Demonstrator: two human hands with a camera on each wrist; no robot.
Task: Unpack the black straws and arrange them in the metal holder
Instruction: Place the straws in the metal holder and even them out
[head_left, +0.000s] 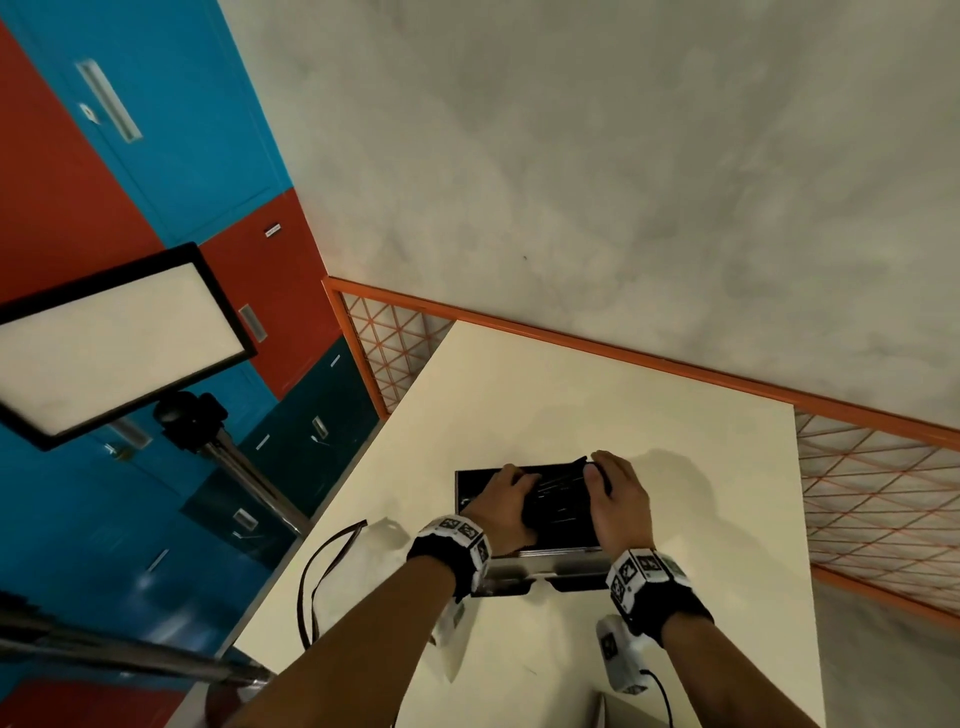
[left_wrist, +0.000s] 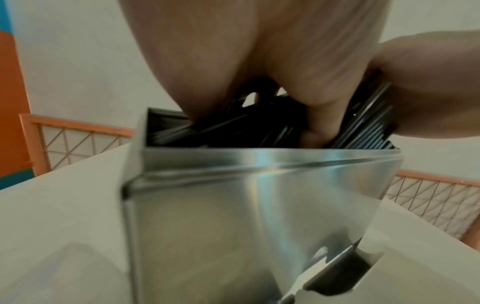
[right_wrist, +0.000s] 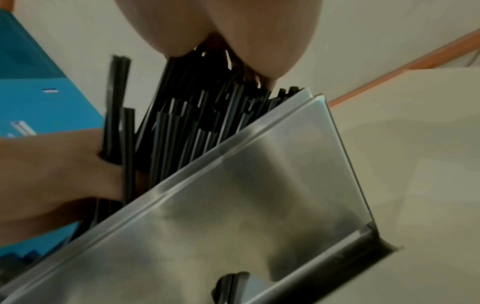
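A shiny metal holder (head_left: 519, 569) stands on the white table (head_left: 571, 389), packed with black straws (head_left: 558, 493). Both hands reach into its open top. My left hand (head_left: 511, 493) grips the left part of the straws, thumb pushed down among them. My right hand (head_left: 615, 493) curls its fingers over their right end. The left wrist view has the holder's wall (left_wrist: 233, 205) up close, the straws (left_wrist: 369, 123) slanting out above it and my thumb (left_wrist: 319, 123) between them. In the right wrist view uneven straw ends (right_wrist: 187, 123) stick out above the holder (right_wrist: 259, 195), and several pass through my left hand (right_wrist: 52, 170).
A dark strap loop (head_left: 322, 577) hangs over the table's left edge. A white device with a cable (head_left: 618, 654) lies near the front edge. An orange mesh fence (head_left: 883, 493) borders the table behind and right. A light panel on a stand (head_left: 119, 338) is at left.
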